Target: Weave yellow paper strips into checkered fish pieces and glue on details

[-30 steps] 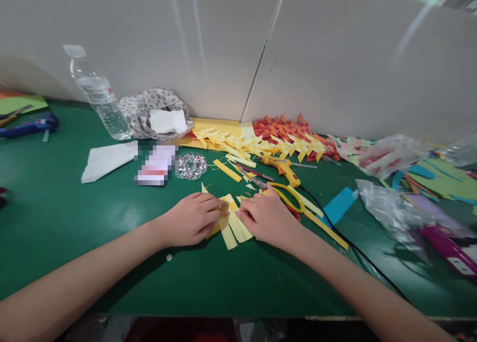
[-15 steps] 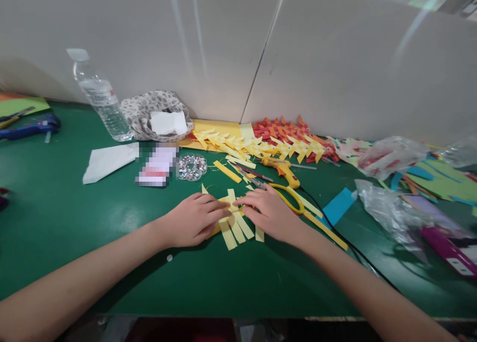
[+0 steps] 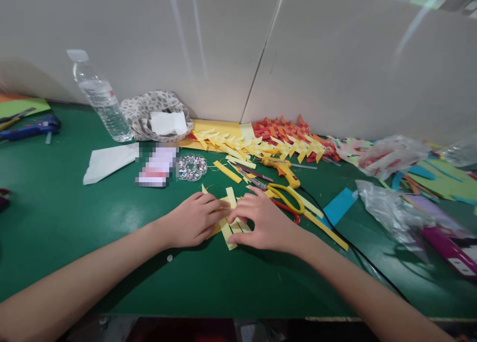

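Note:
Pale yellow paper strips (image 3: 227, 231) lie crossed over darker yellow paper (image 3: 213, 232) on the table in front of me. My left hand (image 3: 196, 220) rests at their left side, fingers close together and bent over the paper, holding it down. From the right my right hand (image 3: 263, 217) reaches over the strips. Its thumb and index finger are apart, both tips touching the strips, and its palm hides part of them. Just behind that hand lie yellow-handled scissors (image 3: 286, 197) and a red handle (image 3: 288, 210).
A yellow glue gun (image 3: 285, 172) with a black cable lies behind the scissors. Woven yellow paper fish (image 3: 261, 146) and red ones (image 3: 279, 128) line the wall. A bead case (image 3: 192, 167), water bottle (image 3: 102, 101) and blurred purple-white item (image 3: 159, 166) stand left; plastic bags (image 3: 391, 210) lie right.
My right hand has come slightly toward me and its thumb has spread away from the index finger, down onto the strip ends. The red handle is now uncovered. My left hand has barely moved.

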Demonstrator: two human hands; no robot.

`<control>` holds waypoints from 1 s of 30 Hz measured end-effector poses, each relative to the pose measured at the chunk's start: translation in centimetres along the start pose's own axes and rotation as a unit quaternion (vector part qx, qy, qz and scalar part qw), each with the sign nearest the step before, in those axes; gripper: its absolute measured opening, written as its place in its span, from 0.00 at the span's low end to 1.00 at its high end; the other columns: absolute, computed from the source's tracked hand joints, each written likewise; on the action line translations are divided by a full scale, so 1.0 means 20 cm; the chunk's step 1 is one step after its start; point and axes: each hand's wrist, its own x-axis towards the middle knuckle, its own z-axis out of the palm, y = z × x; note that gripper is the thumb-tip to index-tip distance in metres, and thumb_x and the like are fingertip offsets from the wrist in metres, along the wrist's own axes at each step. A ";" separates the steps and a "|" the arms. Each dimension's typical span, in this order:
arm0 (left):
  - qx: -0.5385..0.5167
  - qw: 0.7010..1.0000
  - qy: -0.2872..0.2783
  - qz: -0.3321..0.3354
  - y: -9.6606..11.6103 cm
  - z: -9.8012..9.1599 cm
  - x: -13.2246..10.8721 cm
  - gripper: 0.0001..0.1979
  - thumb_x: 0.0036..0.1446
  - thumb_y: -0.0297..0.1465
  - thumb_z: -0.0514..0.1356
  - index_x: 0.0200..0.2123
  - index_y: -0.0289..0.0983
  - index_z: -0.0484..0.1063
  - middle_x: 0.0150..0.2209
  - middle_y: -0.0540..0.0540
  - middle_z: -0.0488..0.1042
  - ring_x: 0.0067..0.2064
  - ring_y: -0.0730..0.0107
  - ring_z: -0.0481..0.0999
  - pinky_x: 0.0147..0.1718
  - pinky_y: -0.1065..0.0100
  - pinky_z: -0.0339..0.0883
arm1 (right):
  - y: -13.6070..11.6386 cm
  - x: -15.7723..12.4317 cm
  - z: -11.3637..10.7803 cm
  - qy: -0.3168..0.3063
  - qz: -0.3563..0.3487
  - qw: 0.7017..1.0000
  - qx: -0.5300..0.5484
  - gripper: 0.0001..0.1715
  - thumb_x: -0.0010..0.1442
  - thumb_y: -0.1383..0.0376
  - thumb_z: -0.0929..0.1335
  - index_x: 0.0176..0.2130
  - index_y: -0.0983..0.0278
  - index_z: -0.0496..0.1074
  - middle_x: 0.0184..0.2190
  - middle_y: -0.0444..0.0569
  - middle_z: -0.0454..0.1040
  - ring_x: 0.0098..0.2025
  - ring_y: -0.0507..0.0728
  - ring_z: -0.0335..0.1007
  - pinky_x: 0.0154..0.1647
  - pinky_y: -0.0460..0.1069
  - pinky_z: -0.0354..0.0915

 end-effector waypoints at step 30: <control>-0.023 0.999 0.024 0.001 0.00 -0.02 0.01 0.16 0.61 0.35 0.48 0.49 0.38 0.66 0.50 0.44 0.68 0.46 0.60 0.64 0.45 0.59 0.56 | 0.00 0.02 0.02 0.003 0.003 1.000 0.005 0.17 0.61 0.55 0.64 0.29 0.59 0.76 0.32 0.44 0.74 0.39 0.54 0.62 0.50 0.55 0.49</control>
